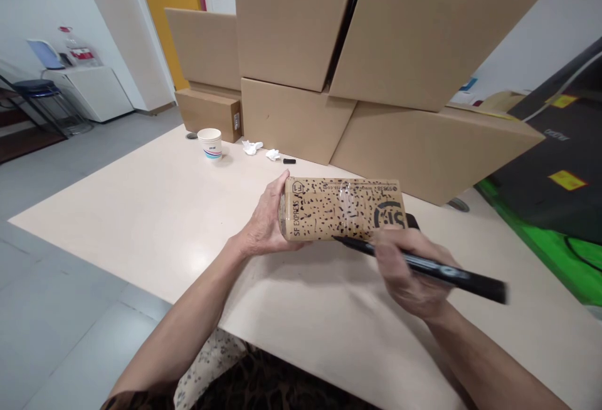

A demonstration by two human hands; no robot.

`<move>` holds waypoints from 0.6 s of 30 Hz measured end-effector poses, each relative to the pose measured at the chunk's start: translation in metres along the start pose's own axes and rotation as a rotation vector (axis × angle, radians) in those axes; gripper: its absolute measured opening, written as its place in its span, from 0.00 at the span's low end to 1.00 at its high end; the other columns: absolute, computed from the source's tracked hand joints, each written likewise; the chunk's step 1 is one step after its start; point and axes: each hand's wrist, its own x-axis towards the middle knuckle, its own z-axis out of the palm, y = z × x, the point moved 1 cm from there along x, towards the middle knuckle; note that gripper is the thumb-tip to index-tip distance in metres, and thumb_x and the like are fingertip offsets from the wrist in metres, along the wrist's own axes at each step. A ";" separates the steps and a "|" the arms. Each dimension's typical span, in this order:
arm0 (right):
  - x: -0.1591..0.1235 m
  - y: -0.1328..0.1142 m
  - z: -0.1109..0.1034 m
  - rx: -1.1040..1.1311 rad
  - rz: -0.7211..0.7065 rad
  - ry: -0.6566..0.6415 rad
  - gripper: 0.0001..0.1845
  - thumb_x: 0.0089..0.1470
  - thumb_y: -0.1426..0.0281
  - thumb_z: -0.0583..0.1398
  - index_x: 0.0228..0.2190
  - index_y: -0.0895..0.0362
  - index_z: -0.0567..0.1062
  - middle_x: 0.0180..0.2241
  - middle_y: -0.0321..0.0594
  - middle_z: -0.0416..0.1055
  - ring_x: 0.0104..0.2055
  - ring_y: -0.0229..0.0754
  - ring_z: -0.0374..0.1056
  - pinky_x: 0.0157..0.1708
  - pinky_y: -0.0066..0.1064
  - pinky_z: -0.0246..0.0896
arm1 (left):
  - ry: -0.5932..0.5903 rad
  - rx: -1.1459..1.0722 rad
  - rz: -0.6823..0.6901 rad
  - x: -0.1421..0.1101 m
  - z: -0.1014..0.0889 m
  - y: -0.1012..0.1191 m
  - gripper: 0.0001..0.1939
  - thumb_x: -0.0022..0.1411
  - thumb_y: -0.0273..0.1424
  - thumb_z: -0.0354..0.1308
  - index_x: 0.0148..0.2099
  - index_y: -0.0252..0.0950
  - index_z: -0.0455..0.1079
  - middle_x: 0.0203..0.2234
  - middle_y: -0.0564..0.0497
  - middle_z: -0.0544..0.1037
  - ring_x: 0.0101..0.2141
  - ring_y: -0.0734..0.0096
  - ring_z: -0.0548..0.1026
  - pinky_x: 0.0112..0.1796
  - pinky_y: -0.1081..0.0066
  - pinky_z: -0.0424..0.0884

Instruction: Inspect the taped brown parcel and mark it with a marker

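Observation:
My left hand (264,222) grips the left end of a small brown cardboard box (342,208), tilted up on its edge on the pale table (155,209). The box face is covered with many small black marks and carries printed lettering and a round logo. My right hand (410,275) is closed around a black marker (426,264). The marker's tip touches the lower edge of the box face. The hand is a little blurred.
Large cardboard boxes (390,52) are stacked along the far side of the table, one with its flaps open. A paper cup (210,143), crumpled tissues (253,147) and a small black cap (288,161) lie near them. A green and black object (559,209) stands at right.

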 end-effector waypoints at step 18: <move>-0.003 -0.001 0.000 0.015 0.122 0.011 0.05 0.63 0.68 0.64 0.33 0.50 0.78 0.27 0.35 0.77 0.22 0.39 0.71 0.23 0.31 0.68 | 0.044 0.052 0.046 -0.001 0.007 -0.005 0.74 0.44 0.48 0.75 0.78 0.47 0.27 0.69 0.35 0.56 0.67 0.30 0.62 0.64 0.30 0.63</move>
